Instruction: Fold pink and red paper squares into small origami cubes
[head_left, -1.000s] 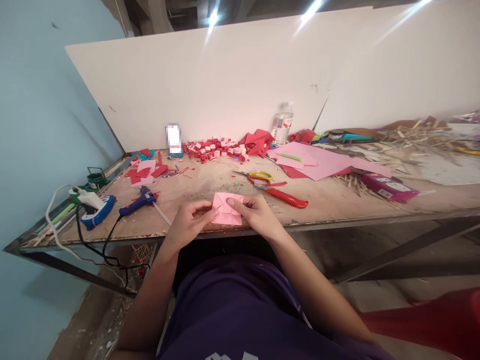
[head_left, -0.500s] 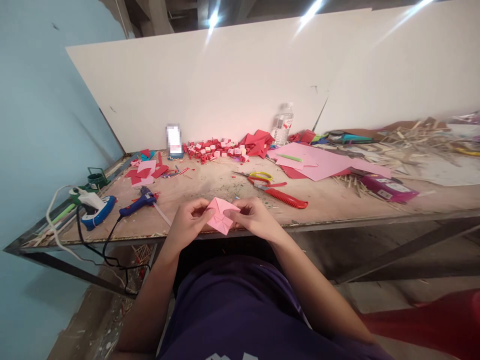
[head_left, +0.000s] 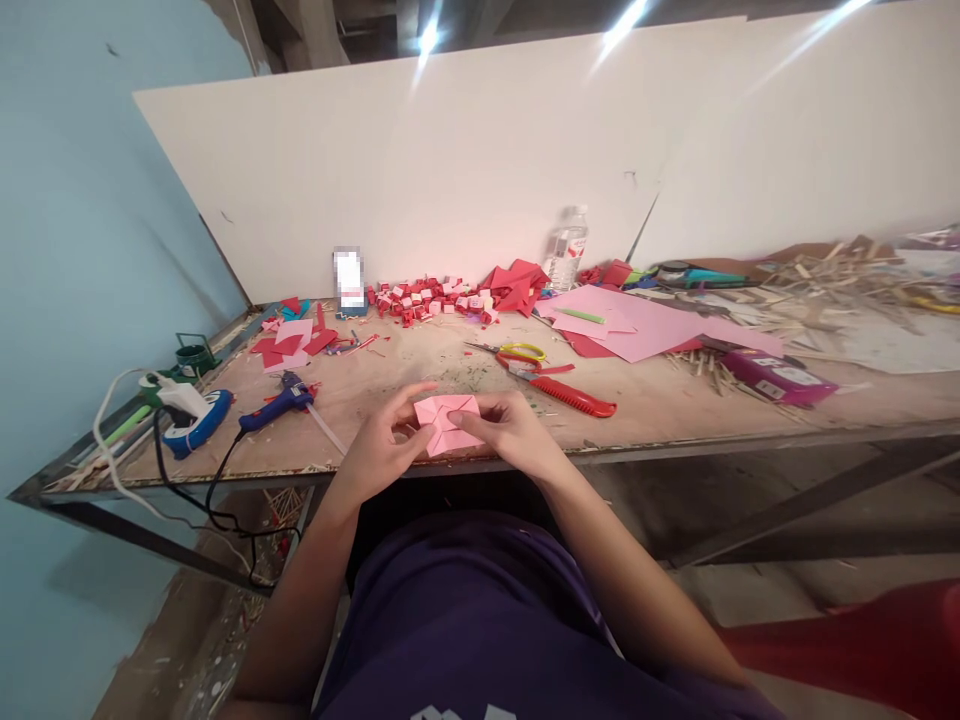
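Observation:
A small folded square of pink paper (head_left: 444,434) with crease lines is held just above the table's front edge. My right hand (head_left: 510,432) pinches its right side, the thumb lying across the front and the fingers behind. On the other side, my left hand (head_left: 388,442) touches the left edge with its thumb, and its index finger is lifted off behind the paper. Past my hands lie scissors (head_left: 517,355) with yellow and red handles and a red utility knife (head_left: 574,394).
To the left are a blue glue gun (head_left: 276,405) and a power strip (head_left: 196,418) with cables over the edge. Behind stand a phone (head_left: 349,280), a heap of small red and pink paper pieces (head_left: 431,300) and a bottle (head_left: 568,250). Pink sheets (head_left: 652,325) and thin sticks (head_left: 832,270) lie right.
The pink paper has turned from a diamond position to one with its edges nearly level. My left index finger has lifted away from it.

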